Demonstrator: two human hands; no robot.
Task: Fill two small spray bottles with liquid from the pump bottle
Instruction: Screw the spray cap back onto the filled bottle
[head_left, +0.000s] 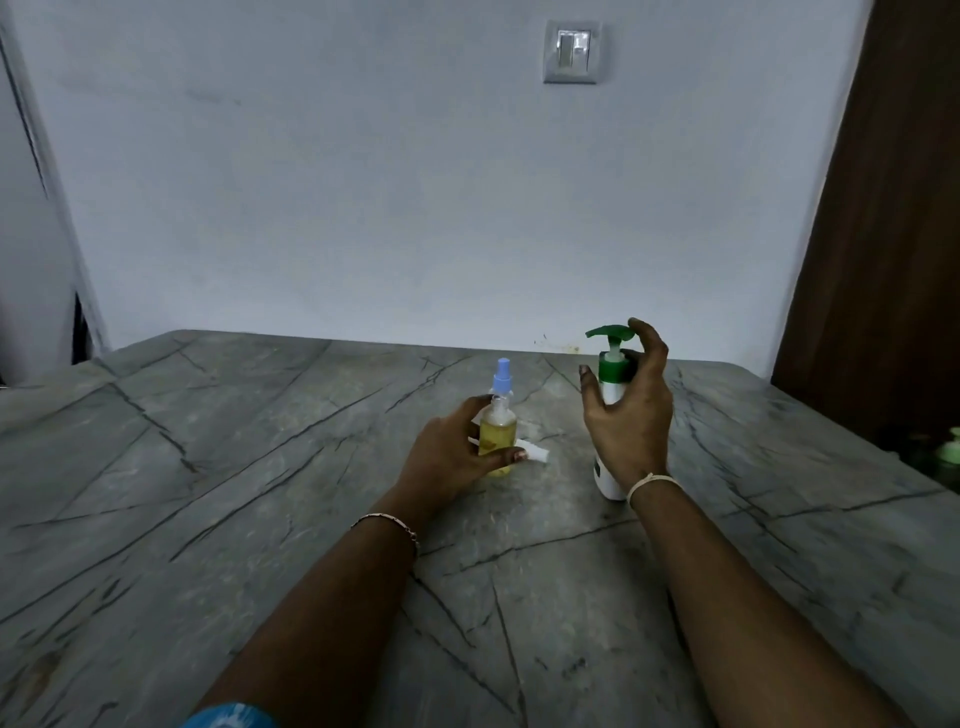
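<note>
We see a grey veined desk (260, 493) against a pale wall, and both task things stand upright on it, past its middle and toward the far edge

Our left hand (452, 457) grasps the spray bottle (497, 434): the thumb lies across its front low down and the fingers wrap round its back up near the shoulder. This bottle is clear, with a blue spray top, and yellow liquid fills most of it. Its base seems to rest on the desk. Just beside it, on the side toward the right edge, a small white piece (537, 454) lies flat on the desk; we cannot tell what it is

The pump bottle (610, 387), white with a green collar and green pump head, stands near the spray bottle, closer to the right edge. Our right hand (628, 426) is curved round it from the near side, the fingers bent behind the collar and 1 finger up by the pump head, while the thumb stands apart from the bottle. We cannot tell whether this hand truly grasps it

A bracelet (389, 521) circles the left wrist and a pale thread (652, 483) the right. A switch (571, 52) sits on the wall, and a brown door (883, 208) stands beyond the right edge
</note>
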